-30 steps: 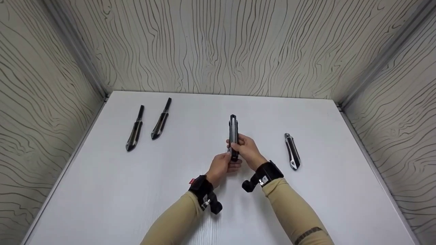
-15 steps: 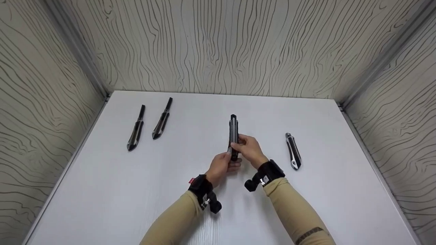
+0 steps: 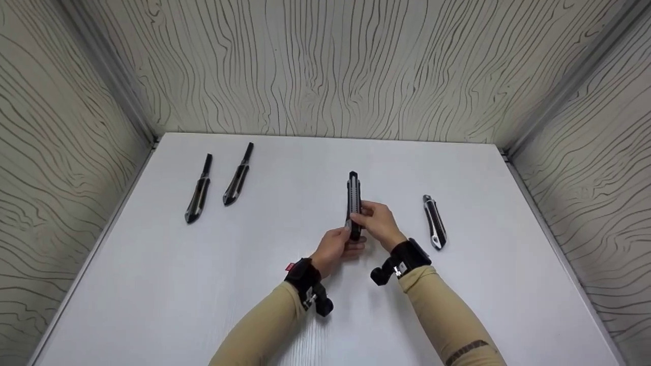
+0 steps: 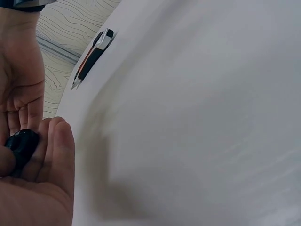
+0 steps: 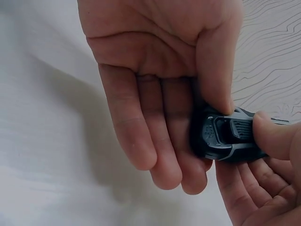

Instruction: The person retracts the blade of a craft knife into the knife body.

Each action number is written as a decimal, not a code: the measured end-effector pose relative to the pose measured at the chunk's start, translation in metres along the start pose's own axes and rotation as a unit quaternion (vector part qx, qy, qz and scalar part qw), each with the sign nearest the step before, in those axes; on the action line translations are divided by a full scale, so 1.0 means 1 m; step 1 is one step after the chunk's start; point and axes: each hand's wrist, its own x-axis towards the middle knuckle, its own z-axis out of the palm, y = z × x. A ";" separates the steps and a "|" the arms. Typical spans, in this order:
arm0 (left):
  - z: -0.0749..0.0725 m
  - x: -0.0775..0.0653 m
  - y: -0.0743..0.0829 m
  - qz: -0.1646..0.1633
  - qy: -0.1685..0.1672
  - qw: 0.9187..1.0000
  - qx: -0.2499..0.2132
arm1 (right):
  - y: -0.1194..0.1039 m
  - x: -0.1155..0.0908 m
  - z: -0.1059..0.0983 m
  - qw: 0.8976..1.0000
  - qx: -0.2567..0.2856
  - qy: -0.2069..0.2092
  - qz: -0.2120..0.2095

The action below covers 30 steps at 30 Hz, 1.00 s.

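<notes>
Both of my hands hold a black and grey utility knife upright over the middle of the table, its black tip pointing away. My left hand grips the knife's near end between thumb and fingers, its palm turned up. Just above that, my right hand pinches the body, with the thumb on the face near the ridged slider. In the left wrist view, the knife's dark end pokes out between the fingers. Part of the body is covered by the fingers.
Two similar utility knives with dark blades out lie at the back left, one left of the other. A third knife, with no long blade showing, lies right of my hands. Wood-patterned panels surround the white table.
My hands have shifted slightly to the right with the knife. Both keep the same grip, and the other knives lie where they were.
</notes>
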 end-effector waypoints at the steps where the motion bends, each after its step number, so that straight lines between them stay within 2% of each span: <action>1: 0.002 0.001 0.000 -0.001 -0.004 1.000 0.001 | 0.001 0.000 -0.003 1.000 -0.002 0.000 0.000; 8: 0.016 0.009 -0.003 -0.007 -0.025 1.000 0.003 | 0.009 -0.004 -0.019 1.000 -0.001 0.008 0.002; 19: 0.042 0.016 -0.007 -0.013 -0.048 0.998 0.029 | 0.019 -0.012 -0.043 0.999 -0.035 0.033 0.005; 30: 0.069 0.019 -0.015 -0.028 -0.048 0.996 0.070 | 0.032 -0.023 -0.065 0.997 -0.041 0.044 0.037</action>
